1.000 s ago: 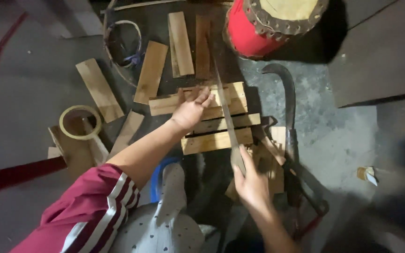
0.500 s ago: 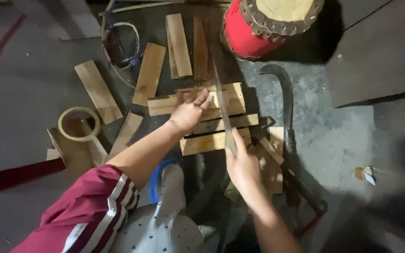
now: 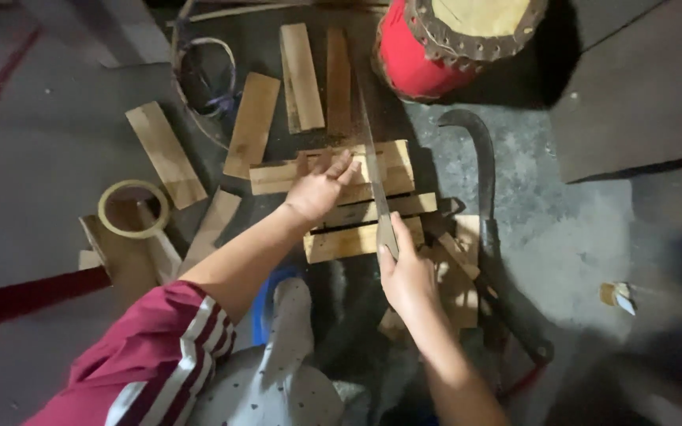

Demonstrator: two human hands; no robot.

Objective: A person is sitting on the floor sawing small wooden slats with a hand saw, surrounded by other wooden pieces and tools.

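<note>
My right hand (image 3: 406, 274) grips the handle of a hand saw (image 3: 372, 170), whose long thin blade runs away from me across a stack of short wooden planks (image 3: 392, 167). Pressed flat on the top plank, just left of the blade, is my left hand (image 3: 319, 188), fingers spread. Two more planks (image 3: 341, 243) lie under and in front of that one, nearer to me.
Loose planks (image 3: 166, 154) lie scattered to the left and behind. A tape roll (image 3: 133, 209) sits on a wood block at left. A red drum (image 3: 444, 43) stands at the back, a curved blade (image 3: 485, 170) to the right, a dark board (image 3: 633, 87) beyond it.
My right hand has pushed the saw forward, away from me, across the planks. My left hand stays on the top plank.
</note>
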